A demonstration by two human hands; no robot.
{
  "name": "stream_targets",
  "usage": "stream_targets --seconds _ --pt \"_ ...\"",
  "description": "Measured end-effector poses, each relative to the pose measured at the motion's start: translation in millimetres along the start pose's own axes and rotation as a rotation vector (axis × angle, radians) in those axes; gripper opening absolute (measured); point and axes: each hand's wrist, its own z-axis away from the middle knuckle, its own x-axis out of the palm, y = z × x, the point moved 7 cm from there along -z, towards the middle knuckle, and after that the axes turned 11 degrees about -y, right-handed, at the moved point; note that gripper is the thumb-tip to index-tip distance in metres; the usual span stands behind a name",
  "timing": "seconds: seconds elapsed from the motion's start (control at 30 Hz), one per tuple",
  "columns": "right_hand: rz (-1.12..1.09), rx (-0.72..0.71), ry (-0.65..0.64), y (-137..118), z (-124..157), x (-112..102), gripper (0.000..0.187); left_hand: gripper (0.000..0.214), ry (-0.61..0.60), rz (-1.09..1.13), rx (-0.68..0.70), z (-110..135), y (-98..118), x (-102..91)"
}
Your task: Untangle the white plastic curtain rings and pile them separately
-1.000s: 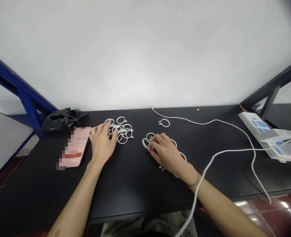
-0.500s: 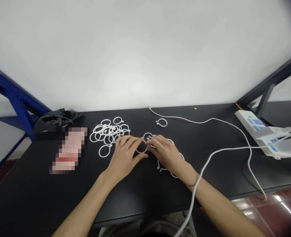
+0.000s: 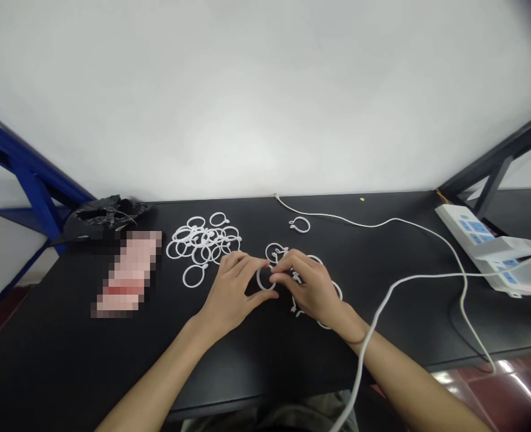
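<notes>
My left hand and my right hand meet at the middle of the black table. Both pinch the same white plastic ring between their fingertips, just above the tabletop. A chain of linked white rings lies under and behind my right hand, partly hidden by it. A loose pile of several white rings lies to the left of my left hand. One ring sits apart at the pile's near edge.
A single ring lies further back. A blurred pink phone lies at the left, with a black crumpled bag behind it. A white cable crosses the right side toward white power strips.
My left hand left the ring pile and came right to meet my right hand; both now hold one ring, lifted slightly off the table.
</notes>
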Motion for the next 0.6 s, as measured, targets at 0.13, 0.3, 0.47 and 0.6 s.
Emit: stream_targets --seconds 0.13,0.3,0.47,0.6 --pt "-0.028 0.033 0.006 2 -2 -3 0.012 0.037 0.011 0.031 0.019 -1 1 0.7" --pt "-0.079 0.088 -0.005 5 -4 -5 0.020 0.036 0.005 0.034 0.051 0 3 1.3" --pt "-0.111 0.205 0.011 18 -3 -6 0.015 0.037 0.025 -0.023 0.043 -1 -2 -3.2" --pt "0.171 0.226 0.074 25 -2 -17 0.020 0.039 0.179 -0.185 -0.114 0 -27 -24.2"
